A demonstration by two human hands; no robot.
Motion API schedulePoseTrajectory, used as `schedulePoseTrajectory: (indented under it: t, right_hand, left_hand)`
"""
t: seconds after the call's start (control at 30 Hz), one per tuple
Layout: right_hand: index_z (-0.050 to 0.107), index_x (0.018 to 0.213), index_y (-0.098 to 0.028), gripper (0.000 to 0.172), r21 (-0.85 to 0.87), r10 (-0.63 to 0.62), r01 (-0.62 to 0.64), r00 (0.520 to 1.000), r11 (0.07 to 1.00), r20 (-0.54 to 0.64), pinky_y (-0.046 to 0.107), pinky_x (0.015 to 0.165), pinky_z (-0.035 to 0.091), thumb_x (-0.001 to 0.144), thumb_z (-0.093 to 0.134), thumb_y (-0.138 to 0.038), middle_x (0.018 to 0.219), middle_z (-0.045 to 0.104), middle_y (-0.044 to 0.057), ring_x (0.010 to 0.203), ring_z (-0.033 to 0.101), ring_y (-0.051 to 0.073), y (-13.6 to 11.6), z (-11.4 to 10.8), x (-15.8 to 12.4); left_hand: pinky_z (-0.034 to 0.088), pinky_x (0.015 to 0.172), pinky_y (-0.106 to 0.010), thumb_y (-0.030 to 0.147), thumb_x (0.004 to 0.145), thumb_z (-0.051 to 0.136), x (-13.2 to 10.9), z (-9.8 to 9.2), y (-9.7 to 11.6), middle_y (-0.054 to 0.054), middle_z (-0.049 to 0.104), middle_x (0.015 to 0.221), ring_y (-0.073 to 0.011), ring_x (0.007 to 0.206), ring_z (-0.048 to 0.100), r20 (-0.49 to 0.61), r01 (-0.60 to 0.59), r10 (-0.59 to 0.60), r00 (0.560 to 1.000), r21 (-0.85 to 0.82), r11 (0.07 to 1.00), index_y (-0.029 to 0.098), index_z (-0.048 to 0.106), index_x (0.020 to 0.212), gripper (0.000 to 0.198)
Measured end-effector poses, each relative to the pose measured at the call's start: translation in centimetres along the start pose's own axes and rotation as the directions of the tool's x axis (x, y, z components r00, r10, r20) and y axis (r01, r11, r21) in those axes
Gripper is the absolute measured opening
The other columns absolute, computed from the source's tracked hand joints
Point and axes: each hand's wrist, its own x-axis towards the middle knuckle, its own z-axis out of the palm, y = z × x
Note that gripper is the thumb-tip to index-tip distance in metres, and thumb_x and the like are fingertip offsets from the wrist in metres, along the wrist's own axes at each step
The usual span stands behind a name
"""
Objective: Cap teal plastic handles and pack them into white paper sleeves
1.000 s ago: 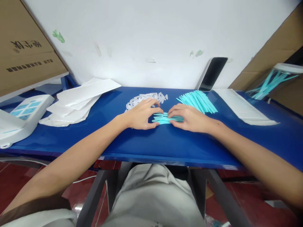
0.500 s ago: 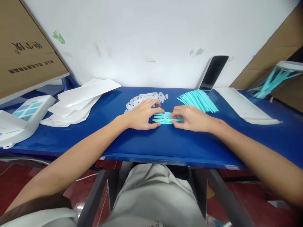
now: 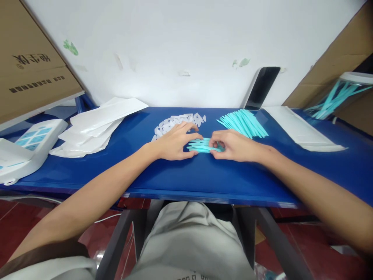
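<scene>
Several thin teal plastic sticks (image 3: 201, 146) lie side by side on the blue table, between my two hands. My left hand (image 3: 177, 143) rests at their left ends. Its thumb and fingers are apart, with the thumb by the near side of the row and the fingertips by the far side. My right hand (image 3: 230, 144) has its fingers curled over the right ends, thumb and fingers closed on the sticks. Those right ends are partly hidden by the fingers. Behind my left hand is a heap of small whitish translucent pieces (image 3: 175, 122). A larger fanned pile of teal sticks (image 3: 244, 122) lies beyond my right hand.
White paper-like sleeves (image 3: 101, 116) lie at left, beside a white case with blue compartments (image 3: 36, 136). A phone (image 3: 262, 87) leans on the wall. Another white sleeve (image 3: 305, 130) and a clear tub of teal sticks (image 3: 335, 97) are at right. A cardboard box (image 3: 35, 77) stands left.
The stick that lay across the top under my right fingers has come down among the others, and my right fingers have shifted slightly. My left hand stays in place.
</scene>
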Motion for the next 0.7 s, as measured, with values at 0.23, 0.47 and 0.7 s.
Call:
schedulePoseTrajectory:
  t: [0.23, 0.47, 0.7]
  right_hand:
    - [0.064, 0.079, -0.020, 0.008, 0.009, -0.005, 0.005, 1.000, 1.000, 0.007, 0.030, 0.063, 0.037, 0.080, 0.063, -0.028, 0.077, 0.061, 0.001, 0.064, 0.051, 0.015, -0.70, -0.11, -0.18]
    - [0.065, 0.080, -0.021, 0.007, 0.012, 0.001, -0.001, 1.000, 1.000, 0.007, 0.030, 0.062, 0.037, 0.079, 0.064, -0.027, 0.077, 0.063, 0.001, 0.064, 0.052, 0.016, -0.76, -0.05, -0.24]
    - [0.066, 0.080, -0.021, 0.005, 0.037, -0.034, 0.034, 0.999, 0.999, 0.006, 0.030, 0.062, 0.039, 0.077, 0.065, -0.025, 0.078, 0.065, 0.002, 0.064, 0.055, 0.016, -1.03, -0.10, -0.29]
  left_hand:
    - [0.042, 0.110, -0.054, 0.044, 0.093, 0.063, 0.04, -0.14, 0.53, -0.017, 0.054, 0.136, -0.0349, 0.127, 0.051, 0.001, -0.030, 0.030, 1.000, -0.019, 0.999, 0.022, 0.065, 0.131, 0.044]
    - [0.042, 0.110, -0.052, 0.041, 0.093, 0.063, 0.01, -0.03, 0.60, -0.016, 0.054, 0.136, -0.0341, 0.127, 0.051, -0.003, -0.032, 0.032, 0.999, -0.017, 0.999, 0.022, 0.066, 0.129, 0.041]
    - [0.041, 0.109, -0.054, 0.046, 0.089, 0.066, -0.03, -0.46, 0.77, -0.016, 0.054, 0.135, -0.0353, 0.126, 0.051, 0.011, -0.059, 0.059, 0.998, -0.050, 0.997, 0.022, 0.065, 0.131, 0.048]
